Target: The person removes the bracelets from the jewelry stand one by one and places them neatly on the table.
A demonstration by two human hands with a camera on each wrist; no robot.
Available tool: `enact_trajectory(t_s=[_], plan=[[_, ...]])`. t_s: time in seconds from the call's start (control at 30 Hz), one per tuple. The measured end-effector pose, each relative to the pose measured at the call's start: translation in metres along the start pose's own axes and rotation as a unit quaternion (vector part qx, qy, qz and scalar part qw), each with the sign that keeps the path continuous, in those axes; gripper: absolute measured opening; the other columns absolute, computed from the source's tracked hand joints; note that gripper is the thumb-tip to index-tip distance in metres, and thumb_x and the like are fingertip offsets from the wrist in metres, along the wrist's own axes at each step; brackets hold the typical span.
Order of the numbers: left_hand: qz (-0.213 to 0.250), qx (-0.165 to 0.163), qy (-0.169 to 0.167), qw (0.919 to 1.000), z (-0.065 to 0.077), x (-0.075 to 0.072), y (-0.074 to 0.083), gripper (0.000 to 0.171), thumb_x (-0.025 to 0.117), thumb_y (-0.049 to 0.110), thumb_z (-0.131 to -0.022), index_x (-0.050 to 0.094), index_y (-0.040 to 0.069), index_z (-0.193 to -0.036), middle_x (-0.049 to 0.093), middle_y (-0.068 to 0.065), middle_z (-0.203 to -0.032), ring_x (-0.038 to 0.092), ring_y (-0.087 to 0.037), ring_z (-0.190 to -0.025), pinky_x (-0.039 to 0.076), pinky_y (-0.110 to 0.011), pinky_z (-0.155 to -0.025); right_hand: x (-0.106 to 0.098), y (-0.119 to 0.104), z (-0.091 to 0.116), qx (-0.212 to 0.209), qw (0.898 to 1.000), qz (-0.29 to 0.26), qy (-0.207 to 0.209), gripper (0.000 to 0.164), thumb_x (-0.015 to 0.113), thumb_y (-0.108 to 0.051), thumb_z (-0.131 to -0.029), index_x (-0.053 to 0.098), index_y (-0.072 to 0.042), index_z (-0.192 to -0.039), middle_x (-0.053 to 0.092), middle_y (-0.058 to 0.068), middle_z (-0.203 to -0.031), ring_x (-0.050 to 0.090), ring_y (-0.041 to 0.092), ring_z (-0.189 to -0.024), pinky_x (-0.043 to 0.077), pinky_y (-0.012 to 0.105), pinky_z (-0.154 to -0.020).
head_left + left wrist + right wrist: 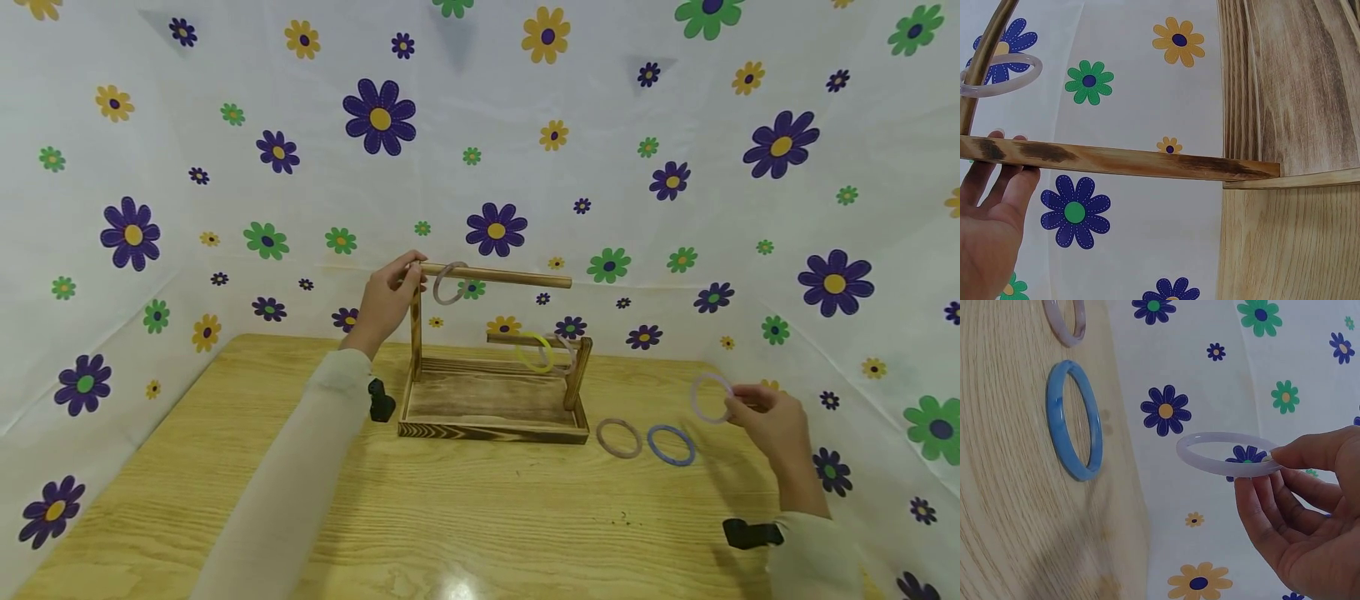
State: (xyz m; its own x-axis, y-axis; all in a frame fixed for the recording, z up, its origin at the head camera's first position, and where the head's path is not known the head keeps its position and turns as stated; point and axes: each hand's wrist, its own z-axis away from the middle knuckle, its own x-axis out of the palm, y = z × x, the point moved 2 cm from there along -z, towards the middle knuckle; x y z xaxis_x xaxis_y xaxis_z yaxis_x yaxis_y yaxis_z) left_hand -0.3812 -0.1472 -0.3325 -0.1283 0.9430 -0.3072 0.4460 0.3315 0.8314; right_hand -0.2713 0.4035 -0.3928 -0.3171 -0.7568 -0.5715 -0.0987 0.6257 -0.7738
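Note:
A wooden bangle stand (491, 432) has a tall post at its left with a long upper bar (517, 276), and a shorter post with a lower bar at its right. My left hand (388, 298) grips the top of the tall post, fingers wrapped about it in the left wrist view. Close by, a greyish bangle (437, 293) hangs on the upper bar. On the lower bar hang a yellow bangle (550, 358) and a pale bangle (572, 363). Between thumb and fingers, my right hand (776, 423) pinches a pale lilac bangle (1210, 466), held up over the table's right side.
A blue bangle (672, 460) and a brownish-pink bangle (619, 456) lie on the wooden table (450, 508) right of the stand. White cloth (450, 192) printed with flowers surrounds the table at the back and sides. Each wrist bears a dark device.

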Motion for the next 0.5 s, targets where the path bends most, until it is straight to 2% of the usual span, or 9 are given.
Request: enact_trajectory(t_s=[0.1, 0.4, 0.5], plan=[[0.001, -0.003, 0.000, 1.0000, 0.000, 0.000, 0.001, 0.042, 0.044, 0.037, -0.112, 0.059, 0.013, -0.143, 0.069, -0.015, -0.117, 0.071, -0.026, -0.110, 0.058, -0.041, -0.100, -0.002, 0.004, -0.001, 0.004, 1.000, -0.003, 0.001, 0.043, 0.065, -0.015, -0.100, 0.059, 0.020, -0.125, 0.057, -0.033, -0.076, 0.062, -0.011, -0.068, 0.057, 0.012, -0.063], [-0.003, 0.001, -0.002, 1.0000, 0.001, 0.000, 0.003, 0.043, 0.043, 0.037, -0.112, 0.058, 0.013, -0.144, 0.069, -0.017, -0.118, 0.071, -0.029, -0.112, 0.058, -0.043, -0.100, -0.008, 0.012, -0.001, 0.028, 1.000, -0.004, -0.009, 0.045, 0.065, -0.015, -0.100, 0.057, 0.021, -0.126, 0.056, -0.033, -0.077, 0.063, -0.010, -0.068, 0.055, 0.009, -0.064], [0.003, 0.001, -0.003, 1.0000, 0.000, 0.000, 0.002, 0.043, 0.043, 0.037, -0.112, 0.058, 0.012, -0.144, 0.068, -0.019, -0.119, 0.069, -0.035, -0.115, 0.057, -0.045, -0.102, -0.010, 0.015, -0.001, 0.033, 0.999, 0.000, -0.016, 0.045, 0.064, -0.015, -0.101, 0.056, 0.021, -0.126, 0.057, -0.031, -0.077, 0.064, -0.009, -0.067, 0.055, 0.010, -0.063]])
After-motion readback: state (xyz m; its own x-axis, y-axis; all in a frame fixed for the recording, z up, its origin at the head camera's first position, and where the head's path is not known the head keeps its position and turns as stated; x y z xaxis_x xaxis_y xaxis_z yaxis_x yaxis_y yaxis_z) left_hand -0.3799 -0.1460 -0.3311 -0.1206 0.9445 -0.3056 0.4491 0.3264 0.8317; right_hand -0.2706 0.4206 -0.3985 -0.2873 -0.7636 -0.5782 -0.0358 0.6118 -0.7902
